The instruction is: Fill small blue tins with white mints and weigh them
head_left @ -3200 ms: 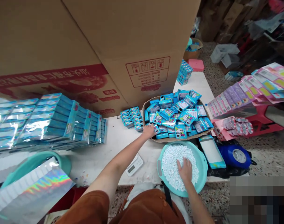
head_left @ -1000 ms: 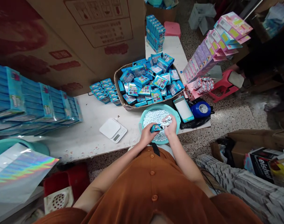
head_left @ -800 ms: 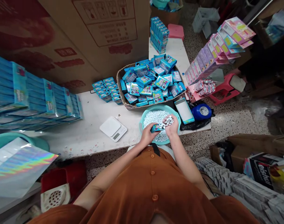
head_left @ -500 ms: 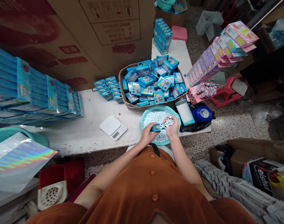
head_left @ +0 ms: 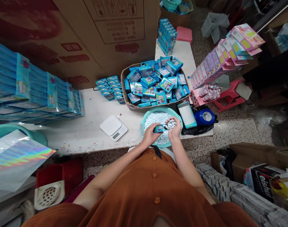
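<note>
Teal basin (head_left: 158, 108) dead centre in head cam, heaped w/ white pellets (head_left: 155, 119). L hand (head_left: 149, 135): fingers clamped on small blue box (head_left: 160, 128), kept low over basin, likely so strays drop back in. R hand (head_left: 174, 128): fingers curled together, cupping pellets right at box end. Woven tray (head_left: 125, 93) of blue boxes just beyond, within reach.

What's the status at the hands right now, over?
Left hand: small blue box, held over teal basin. Right hand: cupping white pellets. Woven tray of blue boxes just beyond basin.
</note>
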A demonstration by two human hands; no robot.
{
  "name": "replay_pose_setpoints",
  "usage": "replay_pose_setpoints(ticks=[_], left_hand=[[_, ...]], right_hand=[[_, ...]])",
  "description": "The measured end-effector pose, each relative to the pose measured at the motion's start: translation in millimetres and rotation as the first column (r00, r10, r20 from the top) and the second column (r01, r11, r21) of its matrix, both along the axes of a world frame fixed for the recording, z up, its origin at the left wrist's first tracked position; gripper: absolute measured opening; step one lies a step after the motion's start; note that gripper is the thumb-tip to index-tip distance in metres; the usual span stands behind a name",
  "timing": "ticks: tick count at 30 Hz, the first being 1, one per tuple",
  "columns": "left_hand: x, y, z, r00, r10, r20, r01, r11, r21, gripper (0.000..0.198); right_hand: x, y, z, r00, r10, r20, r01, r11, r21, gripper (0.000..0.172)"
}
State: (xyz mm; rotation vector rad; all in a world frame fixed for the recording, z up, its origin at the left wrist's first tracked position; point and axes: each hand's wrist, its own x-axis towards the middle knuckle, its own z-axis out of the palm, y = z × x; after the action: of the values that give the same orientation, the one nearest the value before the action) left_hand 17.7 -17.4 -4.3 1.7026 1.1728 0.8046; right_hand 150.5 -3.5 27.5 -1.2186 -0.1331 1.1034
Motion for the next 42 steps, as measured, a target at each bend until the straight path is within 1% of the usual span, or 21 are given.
replay_pose_setpoints(ticks=[3, 7, 11, 16, 17, 19, 22, 24, 26, 29, 31, 34, 38, 40, 42], left_hand=[[1.2, -0.2, -1.2, 1.000, -0.011, 0.005, 0.011, 1.000, -0.001, 0.036], [2.8, -0.8, -3.2, 0.999, 0.042, 0.028, -0.041, 0.999, -0.033, 0.037], [3.5, -1.8, -3.5, 0.998, 0.033, 0.047, -0.031, 0.998, -0.047, 0.037], [4.7, -1.8, -4.1, 0.999, -0.012, 0.052, 0.013, 1.000, -0.020, 0.036], [5.2, -1.8, -4.6, 0.998, -0.005, 0.061, 0.007, 1.000, -0.030, 0.036], [6.2, -2.2, -5.6, 0.995, 0.036, 0.090, -0.030, 0.997, -0.064, 0.038], [7.3, -4.1, -5.7, 0.991, 0.071, 0.112, -0.063, 0.995, -0.077, 0.038], [7.4, -5.5, -5.2, 0.992, 0.064, 0.105, -0.057, 0.996, -0.063, 0.037], [7.5, -6.4, -5.0, 0.992, 0.062, 0.110, -0.054, 0.996, -0.077, 0.036], [8.5, -6.5, -5.3, 0.983, 0.106, 0.147, -0.085, 0.986, -0.143, 0.037], [9.7, -6.0, -4.9, 0.976, 0.140, 0.164, -0.113, 0.980, -0.166, 0.039], [11.3, -5.0, -2.7, 0.973, 0.154, 0.175, -0.127, 0.980, -0.153, 0.039], [12.5, -3.2, 2.3, 0.974, 0.147, 0.174, -0.123, 0.982, -0.144, 0.038], [13.1, -1.8, 5.7, 0.972, 0.156, 0.173, -0.133, 0.981, -0.138, 0.037], [13.5, 0.0, 9.1, 0.969, 0.169, 0.181, -0.146, 0.980, -0.134, 0.037]], right_hand=[[0.4, 0.0, -1.7, 1.000, 0.001, 0.012, -0.001, 1.000, 0.013, 0.018], [-0.1, -1.4, -3.1, 1.000, 0.025, 0.017, -0.025, 0.999, 0.034, 0.022], [-2.3, -2.9, -2.0, 0.995, 0.027, 0.098, -0.029, 0.999, 0.018, 0.027], [-4.1, -3.5, 2.3, 0.992, -0.022, 0.124, 0.020, 1.000, 0.018, 0.026], [-4.1, -3.9, 3.1, 0.991, -0.018, 0.129, 0.016, 1.000, 0.021, 0.026], [-4.0, -5.1, 4.3, 0.987, 0.033, 0.160, -0.039, 0.999, 0.034, 0.028], [-4.7, -7.2, 4.2, 0.961, 0.116, 0.250, -0.134, 0.989, 0.056, 0.034], [-5.7, -7.9, 3.0, 0.953, 0.111, 0.281, -0.135, 0.989, 0.066, 0.041], [-6.6, -7.9, 1.7, 0.958, 0.092, 0.273, -0.115, 0.991, 0.067, 0.047], [-7.3, -7.3, 1.6, 0.962, 0.096, 0.255, -0.115, 0.991, 0.062, 0.053], [-7.6, -7.3, 2.8, 0.954, 0.115, 0.275, -0.138, 0.988, 0.064, 0.055], [-9.1, -8.7, 5.5, 0.932, 0.129, 0.340, -0.163, 0.984, 0.073, 0.057], [-12.8, -11.6, 9.5, 0.900, 0.116, 0.420, -0.171, 0.981, 0.096, 0.055], [-13.5, -12.8, 10.8, 0.848, 0.148, 0.509, -0.228, 0.969, 0.098, 0.054], [-12.3, -13.5, 10.5, 0.766, 0.190, 0.614, -0.304, 0.949, 0.086, 0.051]])
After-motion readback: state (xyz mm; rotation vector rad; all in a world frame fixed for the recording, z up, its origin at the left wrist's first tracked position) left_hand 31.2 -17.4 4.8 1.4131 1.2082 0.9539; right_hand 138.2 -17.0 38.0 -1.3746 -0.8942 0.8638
